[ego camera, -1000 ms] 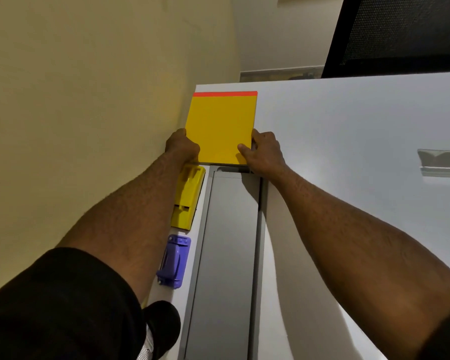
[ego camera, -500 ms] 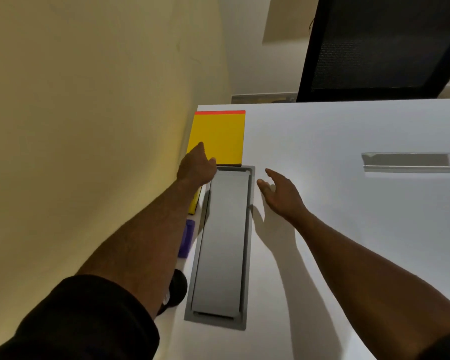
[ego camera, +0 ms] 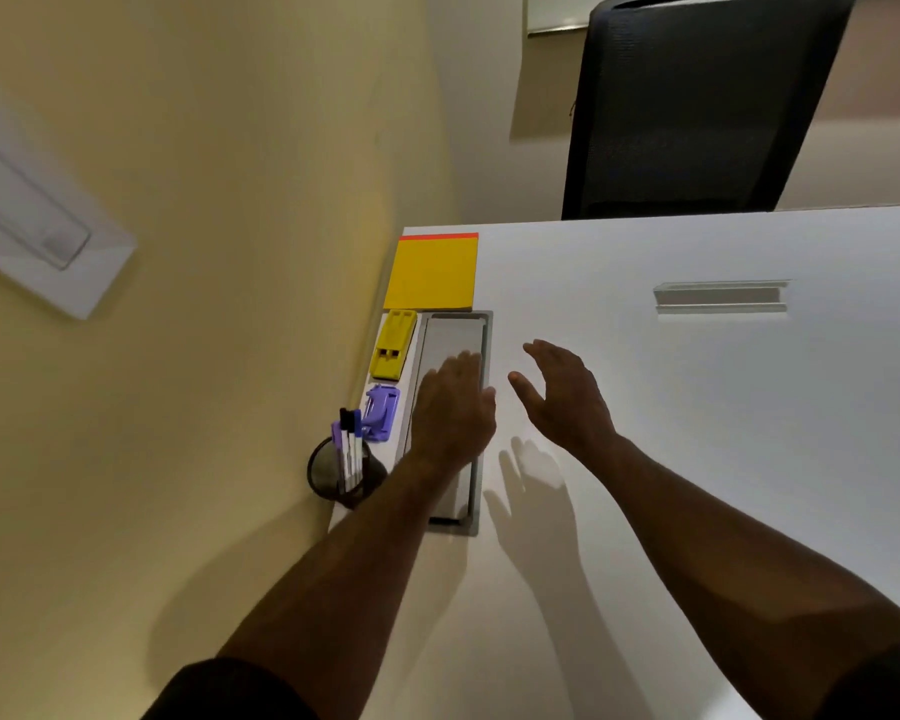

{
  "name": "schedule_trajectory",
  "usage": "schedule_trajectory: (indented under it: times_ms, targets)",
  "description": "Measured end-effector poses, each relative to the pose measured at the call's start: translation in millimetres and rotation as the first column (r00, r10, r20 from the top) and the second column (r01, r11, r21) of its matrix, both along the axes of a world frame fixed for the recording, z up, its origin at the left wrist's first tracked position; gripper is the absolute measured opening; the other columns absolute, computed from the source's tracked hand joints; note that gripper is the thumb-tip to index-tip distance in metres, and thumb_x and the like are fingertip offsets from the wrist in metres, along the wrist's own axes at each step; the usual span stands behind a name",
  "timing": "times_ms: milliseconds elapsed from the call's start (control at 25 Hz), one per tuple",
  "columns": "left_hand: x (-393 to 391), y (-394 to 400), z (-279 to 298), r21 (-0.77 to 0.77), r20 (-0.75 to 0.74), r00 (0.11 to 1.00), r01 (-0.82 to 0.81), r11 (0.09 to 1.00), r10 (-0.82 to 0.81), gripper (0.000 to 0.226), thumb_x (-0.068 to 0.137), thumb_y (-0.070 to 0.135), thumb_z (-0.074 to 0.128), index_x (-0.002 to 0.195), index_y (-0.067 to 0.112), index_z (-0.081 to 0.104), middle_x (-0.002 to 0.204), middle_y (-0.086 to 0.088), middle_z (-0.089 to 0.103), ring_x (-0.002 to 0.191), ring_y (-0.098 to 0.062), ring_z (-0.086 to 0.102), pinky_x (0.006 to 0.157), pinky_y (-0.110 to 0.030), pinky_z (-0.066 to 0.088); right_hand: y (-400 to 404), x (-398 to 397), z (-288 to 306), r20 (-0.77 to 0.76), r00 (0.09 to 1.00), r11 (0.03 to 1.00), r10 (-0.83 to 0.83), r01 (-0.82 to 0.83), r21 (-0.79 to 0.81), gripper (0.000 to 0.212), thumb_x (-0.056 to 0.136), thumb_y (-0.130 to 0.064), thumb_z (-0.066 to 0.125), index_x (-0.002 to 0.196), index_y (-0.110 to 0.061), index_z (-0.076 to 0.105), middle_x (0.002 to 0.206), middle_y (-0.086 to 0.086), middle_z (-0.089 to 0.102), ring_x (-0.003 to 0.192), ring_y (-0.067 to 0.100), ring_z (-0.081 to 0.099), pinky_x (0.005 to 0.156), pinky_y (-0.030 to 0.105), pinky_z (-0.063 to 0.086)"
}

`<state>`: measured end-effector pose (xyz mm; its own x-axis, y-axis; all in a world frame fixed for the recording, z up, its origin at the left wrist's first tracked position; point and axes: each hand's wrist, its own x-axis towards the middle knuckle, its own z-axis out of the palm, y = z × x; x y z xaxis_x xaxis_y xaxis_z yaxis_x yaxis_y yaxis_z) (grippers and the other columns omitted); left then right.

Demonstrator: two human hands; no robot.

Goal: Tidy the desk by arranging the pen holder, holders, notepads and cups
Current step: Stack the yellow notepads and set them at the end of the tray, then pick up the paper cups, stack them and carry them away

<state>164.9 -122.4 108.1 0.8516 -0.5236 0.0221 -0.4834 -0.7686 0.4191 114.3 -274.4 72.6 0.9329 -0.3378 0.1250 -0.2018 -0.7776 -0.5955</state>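
Note:
A yellow notepad (ego camera: pixel 431 272) with a red top strip lies flat in the desk's far left corner by the wall. Nearer along the wall lie a yellow holder (ego camera: pixel 393 345), then a purple holder (ego camera: pixel 380 412), then a black mesh pen holder (ego camera: pixel 340 472) with several pens standing in it. My left hand (ego camera: pixel 453 407) hovers over the grey cable cover (ego camera: pixel 455 337), fingers spread, holding nothing. My right hand (ego camera: pixel 562 394) is raised just right of it, open and empty, casting a shadow on the desk. No cups are in view.
The white desk (ego camera: pixel 697 433) stretches to the right, with a second slot cutout (ego camera: pixel 720 298) at the far right. A black mesh office chair (ego camera: pixel 697 106) stands behind the far edge. The yellow wall (ego camera: pixel 204 252) borders the desk on the left.
Both hands let go of the yellow notepad, which now lies in the corner, and drew back toward me. The camera pulled back, bringing the pen holder into view.

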Motion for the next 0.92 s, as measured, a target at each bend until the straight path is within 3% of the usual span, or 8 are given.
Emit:
schedule_trajectory:
  times_ms: [240,520,760,920]
  targets:
    - [-97.7,80.3,-49.7,0.211,-0.036,0.996,0.085,0.974,-0.079,0.052,0.096,0.031,0.049,0.144,0.015,0.036,0.156,-0.008,0.03,0.144,-0.024,0.024,0.117,-0.038,0.019,31.5,-54.9,-25.4,0.031,0.999,0.996,0.042,-0.044,0.075,0.044,0.093,-0.036,0.055,0.131,-0.012,0.053,0.134,0.008,0.058,0.127,0.026,0.049,0.103,0.042,0.041]
    - [-196.9,181.7,-102.1,0.38,-0.193,0.981,0.104,0.919,-0.031,0.047,0.095,0.038,0.043,0.138,0.019,0.046,0.153,-0.003,0.036,0.138,-0.021,0.037,0.11,-0.037,0.033,117.2,-83.1,-52.9,-0.133,0.927,0.932,0.35,-0.329,0.154,0.045,0.092,-0.037,0.056,0.134,-0.023,0.046,0.141,0.003,0.052,0.128,0.023,0.048,0.099,0.039,0.045]
    - [-232.6,248.1,-116.2,0.494,-0.272,0.949,-0.002,0.87,0.157,0.058,0.095,0.041,0.041,0.148,0.021,0.029,0.161,-0.001,0.013,0.145,-0.023,0.021,0.115,-0.04,0.027,200.3,-94.0,-57.8,-0.306,0.747,0.789,0.591,-0.613,0.028,0.056,0.092,-0.034,0.057,0.143,-0.035,0.031,0.149,0.005,0.043,0.133,0.029,0.043,0.101,0.048,0.044]
    - [-252.5,276.3,-122.7,0.502,-0.305,0.934,-0.008,0.865,0.185,0.067,0.094,0.042,0.041,0.152,0.025,0.012,0.161,0.002,-0.005,0.148,-0.023,0.007,0.117,-0.04,0.022,226.1,-98.0,-66.0,-0.337,0.804,0.836,0.49,-0.543,-0.079,0.039,0.091,-0.029,0.058,0.13,-0.025,0.052,0.131,0.005,0.059,0.115,0.025,0.058,0.09,0.04,0.051]
